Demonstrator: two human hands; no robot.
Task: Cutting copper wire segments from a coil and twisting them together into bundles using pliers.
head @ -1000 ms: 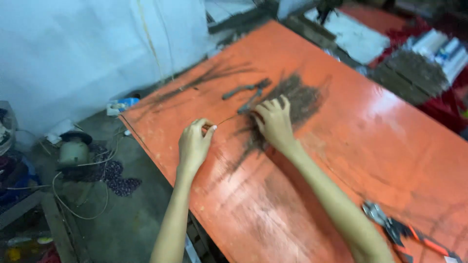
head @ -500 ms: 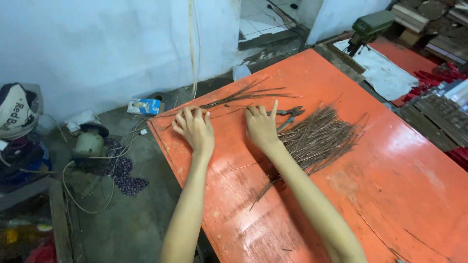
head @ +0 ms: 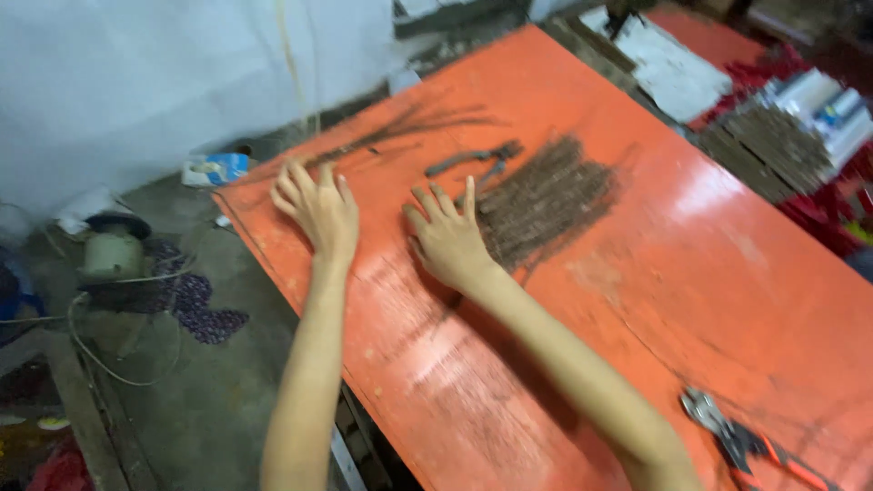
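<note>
Both hands lie flat on the orange counter [head: 691, 273], palms down, fingers spread and holding nothing. The left hand [head: 318, 209] rests near the counter's edge at about 10 o'clock in the view. The right hand [head: 447, 238] lies just beside it toward 3 o'clock, its fingertips touching the near end of a heap of thin brown sticks [head: 546, 200]. The heap spreads from the right hand toward 2 o'clock.

A pair of dark pliers [head: 477, 161] lies on the counter at 12 o'clock of the right hand, against the heap's far edge. A smaller spray of sticks [head: 400, 132] fans out at 1 o'clock of the left hand, apart from the heap. At 5 o'clock in the view, cutters [head: 741, 445] with red handles lie on the counter, well apart from both hands.

No container shows clearly; at 2 o'clock beyond the counter stand bundled sticks [head: 773, 141] and white rolls [head: 832, 109], too blurred to tell what holds them.

Against half a second ago, the hands sit wider apart, the left nearer the edge. The heap and the pliers keep their places relative to each other, and the cutters have come into view.
</note>
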